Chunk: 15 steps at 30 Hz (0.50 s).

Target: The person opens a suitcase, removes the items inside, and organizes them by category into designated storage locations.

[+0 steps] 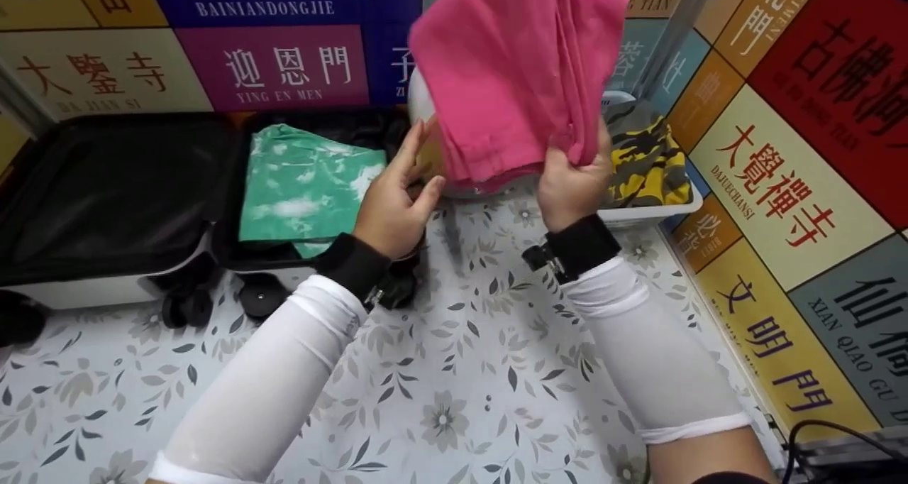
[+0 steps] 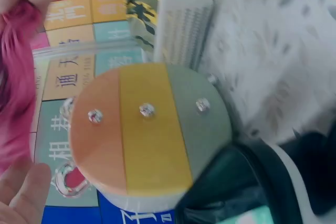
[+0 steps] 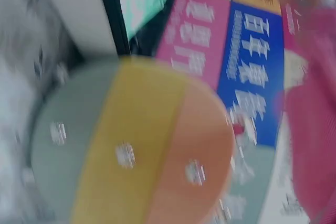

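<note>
A folded pink garment [image 1: 511, 79] hangs in the air at the top of the head view, its stitched hem facing down. My right hand [image 1: 578, 182] grips its lower right corner, with the thumb in front. Beside the lower left edge is my left hand [image 1: 397, 204], fingers extended and thumb apart; I cannot tell whether the fingertips touch the cloth. In the left wrist view, a bunched part of the pink garment [image 2: 18, 87] shows at the left. Below the cloth stands a round object with an orange, yellow and grey striped top [image 2: 152, 129] and shiny knobs, mostly hidden from the head view.
An open suitcase [image 1: 113, 193] lies at the left, a green tie-dye garment [image 1: 305, 186] folded in its right half. At the right, a white basket [image 1: 649, 214] holds a yellow camouflage garment [image 1: 645, 161]. Panels with lettering [image 1: 284, 65] rise behind the floral surface [image 1: 440, 385].
</note>
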Each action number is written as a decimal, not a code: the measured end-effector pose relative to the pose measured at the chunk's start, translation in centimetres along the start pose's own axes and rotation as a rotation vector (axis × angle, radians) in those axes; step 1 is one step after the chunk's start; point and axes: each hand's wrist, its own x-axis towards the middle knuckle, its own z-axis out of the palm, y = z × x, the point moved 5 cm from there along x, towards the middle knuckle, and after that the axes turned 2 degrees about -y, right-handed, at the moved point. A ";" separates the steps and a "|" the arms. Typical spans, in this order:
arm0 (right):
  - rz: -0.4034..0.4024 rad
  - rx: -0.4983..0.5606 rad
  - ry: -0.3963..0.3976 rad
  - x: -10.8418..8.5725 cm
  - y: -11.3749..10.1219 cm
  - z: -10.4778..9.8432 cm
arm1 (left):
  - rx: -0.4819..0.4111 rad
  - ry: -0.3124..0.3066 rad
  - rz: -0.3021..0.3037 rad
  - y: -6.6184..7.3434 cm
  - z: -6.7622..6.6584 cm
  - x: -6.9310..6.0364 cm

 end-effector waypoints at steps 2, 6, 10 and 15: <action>0.034 -0.012 0.049 1.7 -0.3 -1.4 | 0.000 -0.021 -0.029 -0.7 -0.6 -0.4; 0.166 0.052 0.151 5.3 -0.7 -4.2 | 0.107 0.009 -0.090 -2.7 -2.6 -1.4; 0.250 0.264 0.227 8.7 -0.9 -6.3 | 0.227 0.057 -0.149 -4.8 -5.2 -2.8; 0.359 0.431 0.327 12.5 0.5 -9.6 | 0.371 0.080 -0.216 -6.9 -7.8 -4.4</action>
